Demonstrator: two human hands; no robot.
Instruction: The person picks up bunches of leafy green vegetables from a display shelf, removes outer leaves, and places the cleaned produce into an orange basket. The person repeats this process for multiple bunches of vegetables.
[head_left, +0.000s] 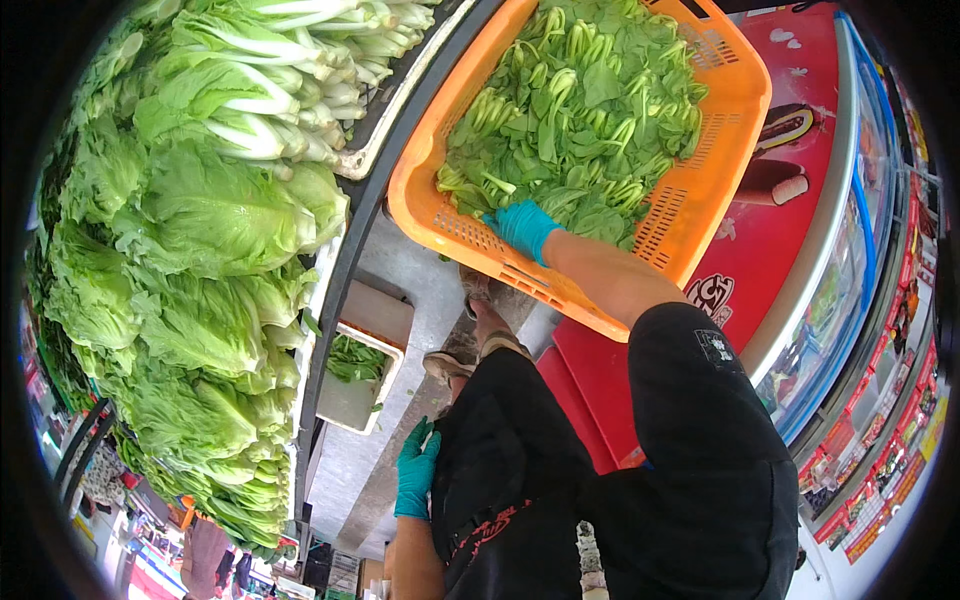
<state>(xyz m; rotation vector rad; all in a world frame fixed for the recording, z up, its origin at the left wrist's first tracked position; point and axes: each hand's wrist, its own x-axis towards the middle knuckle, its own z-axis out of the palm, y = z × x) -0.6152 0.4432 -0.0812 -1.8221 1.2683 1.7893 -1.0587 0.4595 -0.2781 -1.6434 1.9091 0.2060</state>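
My right hand (525, 229), in a teal glove, reaches over the near rim of an orange plastic crate (739, 127). Its fingers touch the bundled leafy greens (577, 127) at the crate's near left corner. The fingertips are partly hidden, so whether they grip a bundle is unclear. The greens lie in several small bunches with folded pale stems. My left hand (417, 469), also gloved in teal, hangs beside my left thigh with its fingers apart and nothing held.
A display stand on the left bears stacked lettuce heads (217, 210) and white-stemmed cabbages (255, 97). Below its black edge, a white foam box (352, 401) with loose greens stands on the floor (386, 262). To the right is a red chest freezer (795, 225) with a glass top.
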